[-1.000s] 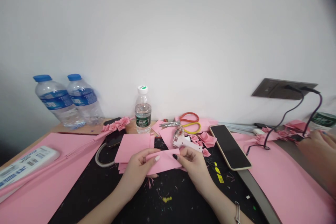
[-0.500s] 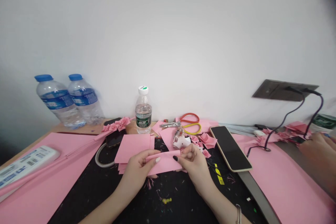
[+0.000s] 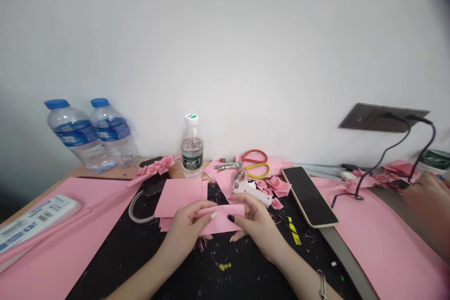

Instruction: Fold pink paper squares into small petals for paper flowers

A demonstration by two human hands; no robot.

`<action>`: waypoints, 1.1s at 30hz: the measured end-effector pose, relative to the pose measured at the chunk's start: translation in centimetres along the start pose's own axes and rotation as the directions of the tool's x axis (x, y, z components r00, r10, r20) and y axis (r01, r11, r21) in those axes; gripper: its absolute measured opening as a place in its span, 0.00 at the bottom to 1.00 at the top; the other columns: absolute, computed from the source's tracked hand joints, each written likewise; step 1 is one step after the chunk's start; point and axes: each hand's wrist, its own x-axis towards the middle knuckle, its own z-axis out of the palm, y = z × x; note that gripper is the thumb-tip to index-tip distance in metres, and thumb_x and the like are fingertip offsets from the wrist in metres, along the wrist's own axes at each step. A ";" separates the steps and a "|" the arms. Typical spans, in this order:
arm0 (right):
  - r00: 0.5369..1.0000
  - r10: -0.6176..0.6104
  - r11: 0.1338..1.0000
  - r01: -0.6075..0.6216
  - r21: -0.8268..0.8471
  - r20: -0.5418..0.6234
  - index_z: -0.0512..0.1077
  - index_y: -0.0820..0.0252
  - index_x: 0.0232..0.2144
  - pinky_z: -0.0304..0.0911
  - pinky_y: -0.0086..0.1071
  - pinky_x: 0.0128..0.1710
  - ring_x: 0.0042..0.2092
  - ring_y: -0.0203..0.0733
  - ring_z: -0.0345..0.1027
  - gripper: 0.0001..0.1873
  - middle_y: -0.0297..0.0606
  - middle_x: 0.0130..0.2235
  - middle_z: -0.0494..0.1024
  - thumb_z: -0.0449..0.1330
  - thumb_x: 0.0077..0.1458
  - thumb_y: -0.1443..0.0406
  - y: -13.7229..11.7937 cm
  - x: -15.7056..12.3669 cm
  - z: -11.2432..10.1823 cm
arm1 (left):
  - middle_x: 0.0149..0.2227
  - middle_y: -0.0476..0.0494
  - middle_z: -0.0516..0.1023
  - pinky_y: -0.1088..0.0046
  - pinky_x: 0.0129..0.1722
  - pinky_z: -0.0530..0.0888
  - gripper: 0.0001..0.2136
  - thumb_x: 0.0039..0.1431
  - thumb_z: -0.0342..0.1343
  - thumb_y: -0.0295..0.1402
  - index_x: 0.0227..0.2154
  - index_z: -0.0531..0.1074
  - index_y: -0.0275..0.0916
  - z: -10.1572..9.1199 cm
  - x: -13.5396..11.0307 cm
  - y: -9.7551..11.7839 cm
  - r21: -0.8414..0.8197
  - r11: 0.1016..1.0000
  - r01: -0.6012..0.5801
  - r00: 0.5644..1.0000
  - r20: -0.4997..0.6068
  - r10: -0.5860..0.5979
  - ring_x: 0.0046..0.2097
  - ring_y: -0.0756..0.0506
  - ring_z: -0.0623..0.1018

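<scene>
Between my two hands is a sheet of pink paper [image 3: 225,219], its upper edge curled over. My left hand [image 3: 188,220] grips the left end, thumb on the front and fingers behind. On the other end, my right hand [image 3: 256,225] is closed with its dark-nailed thumb pressed on the paper. A stack of pink paper squares [image 3: 181,197] lies just beyond my left hand. Behind my right hand is a pale pink glue gun [image 3: 251,191], next to folded pink paper flowers [image 3: 277,186].
Scissors [image 3: 246,164] with red and yellow handles lie near the wall. A small water bottle [image 3: 192,147] and two larger bottles [image 3: 75,136] stand at the back. A phone [image 3: 310,197] rests at right, near a co-worker's hand [image 3: 427,197]. Black cables [image 3: 383,154] hang from the wall socket.
My right hand has shifted its grip, its thumb sliding slightly left and down on the paper. More of the glue gun shows behind it. My left hand has barely moved.
</scene>
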 end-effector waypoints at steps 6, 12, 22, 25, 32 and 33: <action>0.999 0.040 0.999 -0.040 -0.027 -0.023 0.69 0.59 0.37 0.71 0.29 0.22 0.24 0.31 0.62 0.16 0.30 0.29 0.69 0.64 0.42 0.65 -0.2 -0.1 0.1 | 0.31 0.46 0.74 0.73 0.23 0.77 0.13 0.47 0.59 0.36 0.36 0.74 0.36 0.0 0.1 0.0 0.002 1.000 0.019 1.000 0.007 -0.019 0.28 0.48 0.73; 0.998 0.024 0.999 -0.027 -0.042 -0.065 0.70 0.59 0.35 0.71 0.30 0.24 0.25 0.33 0.63 0.14 0.30 0.28 0.70 0.64 0.42 0.65 -0.1 0.0 0.0 | 0.31 0.48 0.73 0.71 0.26 0.78 0.16 0.46 0.60 0.35 0.40 0.71 0.38 -0.1 0.2 -0.1 -0.092 0.991 0.100 0.995 0.015 -0.099 0.30 0.49 0.73; 0.996 0.013 0.999 -0.017 -0.048 -0.084 0.71 0.58 0.34 0.71 0.30 0.23 0.25 0.32 0.63 0.12 0.30 0.30 0.69 0.63 0.42 0.66 -0.2 0.0 0.0 | 0.28 0.50 0.72 0.72 0.26 0.78 0.16 0.44 0.62 0.36 0.38 0.73 0.38 0.0 0.1 0.1 -0.103 0.987 0.123 0.992 -0.013 -0.125 0.30 0.49 0.72; 0.995 0.023 0.998 -0.028 -0.052 -0.099 0.72 0.58 0.34 0.71 0.31 0.23 0.24 0.32 0.62 0.13 0.29 0.28 0.69 0.63 0.41 0.66 -0.2 0.0 0.1 | 0.27 0.50 0.72 0.72 0.26 0.77 0.16 0.43 0.62 0.37 0.37 0.73 0.39 0.0 0.1 0.2 -0.084 0.990 0.114 0.993 -0.021 -0.116 0.29 0.49 0.72; 0.991 0.023 0.999 -0.029 -0.038 -0.132 0.72 0.59 0.33 0.71 0.31 0.22 0.23 0.31 0.60 0.13 0.28 0.26 0.66 0.63 0.39 0.66 -0.2 -0.1 0.4 | 0.22 0.53 0.69 0.74 0.23 0.76 0.14 0.42 0.62 0.37 0.33 0.74 0.37 0.0 0.2 -0.1 -0.048 0.996 0.080 0.995 -0.054 -0.082 0.25 0.51 0.70; 0.991 0.024 0.999 -0.029 -0.036 -0.132 0.72 0.59 0.33 0.71 0.32 0.23 0.23 0.31 0.59 0.13 0.28 0.25 0.66 0.64 0.39 0.66 -0.2 -0.1 0.4 | 0.22 0.53 0.69 0.74 0.23 0.76 0.14 0.42 0.62 0.37 0.33 0.74 0.38 -0.1 0.3 -0.1 -0.047 0.996 0.073 0.996 -0.054 -0.076 0.24 0.51 0.70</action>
